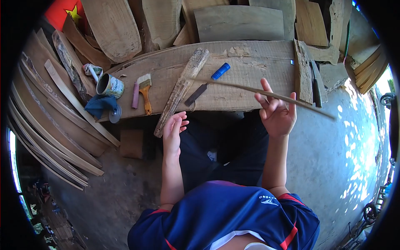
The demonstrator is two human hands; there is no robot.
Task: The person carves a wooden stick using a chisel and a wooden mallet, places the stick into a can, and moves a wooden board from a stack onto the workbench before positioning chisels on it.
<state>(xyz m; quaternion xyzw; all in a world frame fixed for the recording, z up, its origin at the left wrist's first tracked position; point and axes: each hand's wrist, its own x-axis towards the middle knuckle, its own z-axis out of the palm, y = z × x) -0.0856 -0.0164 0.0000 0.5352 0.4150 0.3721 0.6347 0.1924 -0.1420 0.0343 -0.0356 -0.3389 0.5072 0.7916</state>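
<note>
My right hand (278,114) is raised over the bench's right half, fingers spread around a thin wooden stick (237,86) that slants across in front of me. The stick lies between the fingers. My left hand (171,133) is held at the front edge, fingers loosely curved and holding nothing. Close beside it is the lower end of a rough, weathered wood strip (183,87), which lies slantwise on the plank bench (250,98) and juts past its edge. Between the hands lies a chisel (216,75) with a blue handle and dark flat blade.
Left on the bench are a paintbrush (145,93), a pink cylinder (135,95), a tin can (110,86) and a blue cloth (100,105). A long dark-handled blade (316,85) lies at the right end. Curved boards (62,121) stack at left; more planks (239,23) stand behind.
</note>
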